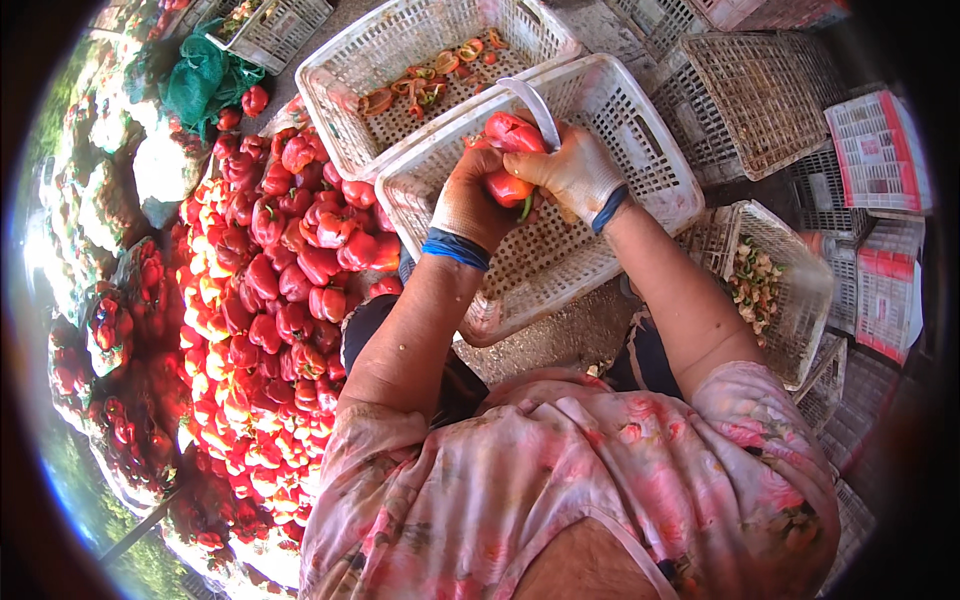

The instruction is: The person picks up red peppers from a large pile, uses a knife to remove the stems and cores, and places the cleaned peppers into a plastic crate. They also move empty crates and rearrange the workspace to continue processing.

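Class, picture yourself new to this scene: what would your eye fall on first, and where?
Probably the heap of red bell peppers on the left, parts glaring in bright light. Next, above centre, a red bell pepper held between the gloved left hand and right hand, over a white crate, with a curved blade jutting up beside it.

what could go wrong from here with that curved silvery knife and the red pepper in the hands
The curved silvery knife juts up beside the white-gloved right hand; a slip might nick the white-gloved left hand across from it. The glossy red bell pepper looks slick, so it could slide free and drop into the white slotted plastic basket below.
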{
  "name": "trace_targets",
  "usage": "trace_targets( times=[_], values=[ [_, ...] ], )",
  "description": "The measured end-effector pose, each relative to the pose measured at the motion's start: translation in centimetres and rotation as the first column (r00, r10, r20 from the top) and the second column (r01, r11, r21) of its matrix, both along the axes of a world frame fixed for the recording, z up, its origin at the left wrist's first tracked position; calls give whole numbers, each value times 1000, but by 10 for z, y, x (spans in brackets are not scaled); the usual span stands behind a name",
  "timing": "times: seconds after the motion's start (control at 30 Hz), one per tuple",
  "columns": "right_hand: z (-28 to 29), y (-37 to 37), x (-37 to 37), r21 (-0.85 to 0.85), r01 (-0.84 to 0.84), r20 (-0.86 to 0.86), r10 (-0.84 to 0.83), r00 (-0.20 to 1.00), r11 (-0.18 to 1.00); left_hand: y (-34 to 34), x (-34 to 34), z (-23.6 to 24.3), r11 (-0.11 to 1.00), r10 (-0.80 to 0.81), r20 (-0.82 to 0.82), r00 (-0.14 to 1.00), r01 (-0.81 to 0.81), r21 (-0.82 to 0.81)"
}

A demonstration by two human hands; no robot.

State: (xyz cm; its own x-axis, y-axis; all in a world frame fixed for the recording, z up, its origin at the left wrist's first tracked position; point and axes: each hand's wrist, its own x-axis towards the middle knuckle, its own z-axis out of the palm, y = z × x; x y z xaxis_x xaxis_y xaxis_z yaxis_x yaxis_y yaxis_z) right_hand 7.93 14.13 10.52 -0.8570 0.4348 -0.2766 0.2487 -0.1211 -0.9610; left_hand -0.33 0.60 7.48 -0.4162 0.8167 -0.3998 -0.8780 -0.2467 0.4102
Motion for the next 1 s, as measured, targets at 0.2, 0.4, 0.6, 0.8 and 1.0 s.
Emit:
trace_targets(
  times=[0.2,0.4,0.6,0.8,1.0],
  values=[
    [6,16,11,-222,55,46,-46,998,974,-5,-4,19,994,-84,-140,987,93,58],
    [1,29,7,-222,-5,27,11,1000,975,-5,-5,18,988,-112,32,993,115,-103],
    [4,9,27,615,254,-378,-4,926,746,0,-17,15,979,-160,173,972,179,-102],
    [-6,-12,15,460,240,-336,-83,938,855,3,-8,7,977,-169,274,947,198,-84],
    [0,-18,11,-440,95,-236,-218,947,893,2,-3,7,980,-191,80,978,194,-31]
  ],
)
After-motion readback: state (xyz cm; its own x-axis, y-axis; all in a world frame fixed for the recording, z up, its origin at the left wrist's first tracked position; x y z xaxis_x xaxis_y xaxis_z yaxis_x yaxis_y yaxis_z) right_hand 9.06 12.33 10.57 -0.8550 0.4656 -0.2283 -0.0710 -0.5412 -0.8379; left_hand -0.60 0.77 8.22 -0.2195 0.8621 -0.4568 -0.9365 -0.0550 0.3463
